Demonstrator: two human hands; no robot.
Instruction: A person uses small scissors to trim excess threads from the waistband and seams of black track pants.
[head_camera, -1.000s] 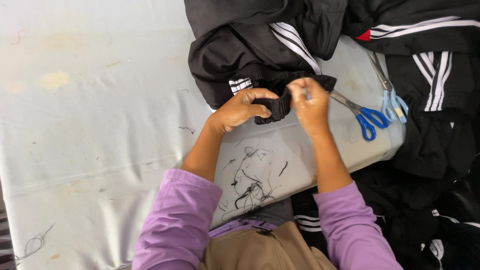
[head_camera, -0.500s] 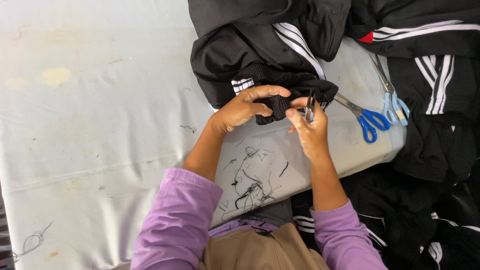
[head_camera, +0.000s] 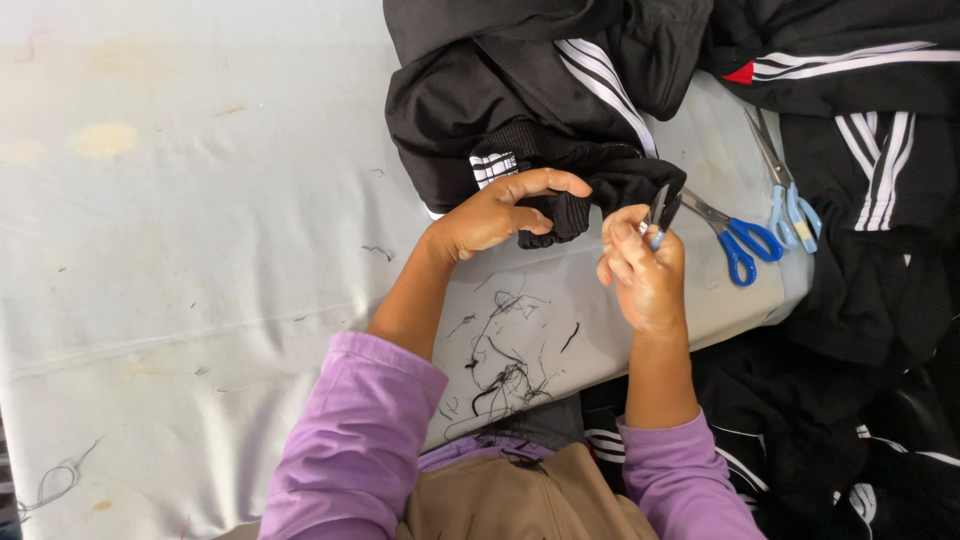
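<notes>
Our left hand (head_camera: 495, 215) grips the black ribbed cuff (head_camera: 560, 215) near the table's (head_camera: 200, 250) far edge; our right hand (head_camera: 640, 270), now drawn slightly back, pinches what look like thread snips (head_camera: 660, 212) beside it.

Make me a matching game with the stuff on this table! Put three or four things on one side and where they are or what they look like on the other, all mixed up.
Things:
1. left hand
2. right hand
3. scissors
4. thread scraps

Descriptions:
A. loose black tangle on the white table, between the arms
B. grips the black cuff
C. blue handles, lying flat on the table
D. holds a small snipper

Pairs: 1-B, 2-D, 3-C, 4-A
</notes>
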